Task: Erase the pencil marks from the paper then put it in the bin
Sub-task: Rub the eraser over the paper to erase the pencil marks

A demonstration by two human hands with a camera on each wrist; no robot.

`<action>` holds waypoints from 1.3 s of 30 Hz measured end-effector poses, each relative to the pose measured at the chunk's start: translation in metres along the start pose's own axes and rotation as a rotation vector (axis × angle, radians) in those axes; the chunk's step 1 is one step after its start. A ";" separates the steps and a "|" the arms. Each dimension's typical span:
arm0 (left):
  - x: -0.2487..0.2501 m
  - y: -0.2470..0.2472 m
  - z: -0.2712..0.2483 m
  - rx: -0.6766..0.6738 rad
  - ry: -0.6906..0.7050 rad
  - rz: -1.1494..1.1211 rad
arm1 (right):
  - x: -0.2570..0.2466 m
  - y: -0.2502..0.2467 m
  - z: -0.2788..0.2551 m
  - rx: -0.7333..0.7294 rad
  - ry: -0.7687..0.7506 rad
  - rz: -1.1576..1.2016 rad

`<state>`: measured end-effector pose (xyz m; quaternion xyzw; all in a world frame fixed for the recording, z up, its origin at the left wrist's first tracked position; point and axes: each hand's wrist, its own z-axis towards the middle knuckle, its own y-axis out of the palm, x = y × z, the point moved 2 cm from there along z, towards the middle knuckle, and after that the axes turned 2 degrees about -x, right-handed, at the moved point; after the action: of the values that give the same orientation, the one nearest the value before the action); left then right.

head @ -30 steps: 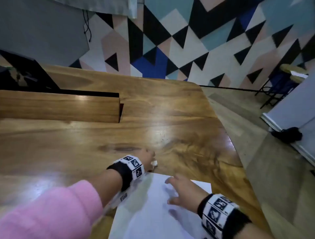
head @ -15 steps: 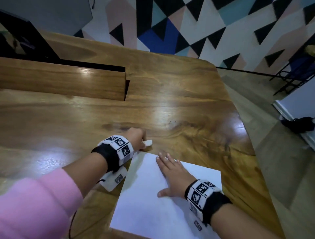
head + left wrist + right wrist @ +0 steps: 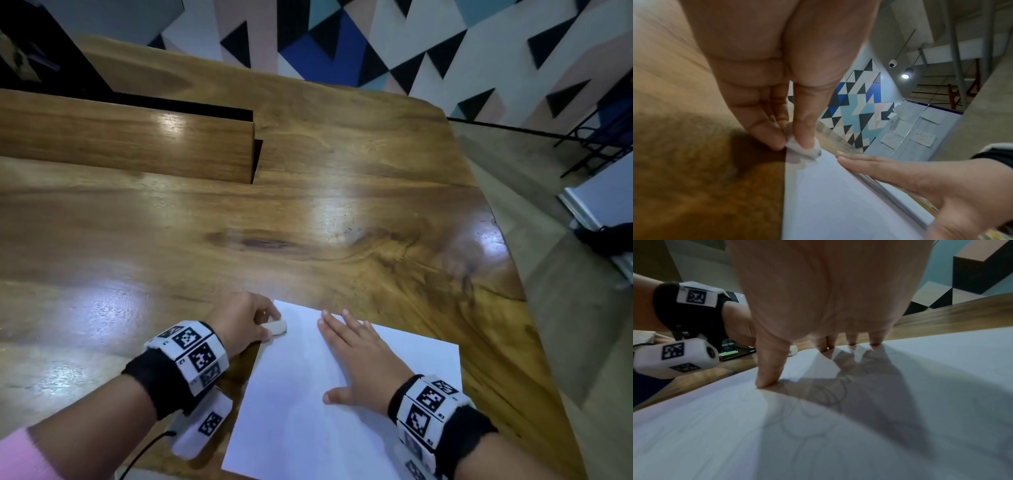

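- Table: the glossy wooden top carries the sheet near your front edge, within reach of both hands. A raised wooden divider stands well beyond the work, at the far left.
- Paper: the white sheet lies flat on the table, skewed, one far corner near your left hand. Faint looping pencil marks show on it under the right palm in the right wrist view, so the erasing is probably barely begun. No bin appears in any view.
- Right hand: you lay it flat on the sheet, fingers straight and spread, thumb out. It holds nothing; it pins the sheet, presumably so that rubbing cannot drag or crease it.
- Left hand: the grip is closed, thumb and fingers curled about the eraser, at the sheet's far left corner.
- Eraser: the small white block sits low in the pinch, its free end touching the sheet just inside the left edge. The short hold likely gives firm pressure. A dark smudge marks its tip in the left wrist view.
- Wrist bands: black-and-white square codes, no words legible.
- Writing: a note on the distant pale board seems to begin "LIGHT"; the rest is too faint to read.
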<state>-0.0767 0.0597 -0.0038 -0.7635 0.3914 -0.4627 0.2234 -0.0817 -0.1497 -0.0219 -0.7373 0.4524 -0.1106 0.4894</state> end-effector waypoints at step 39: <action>0.032 0.013 0.019 0.184 0.128 -0.022 | 0.001 0.008 0.008 0.045 -0.025 0.101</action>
<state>-0.0567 0.0261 -0.0051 -0.7128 0.3522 -0.5469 0.2622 -0.0808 -0.1462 -0.0325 -0.7037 0.4803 -0.0865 0.5163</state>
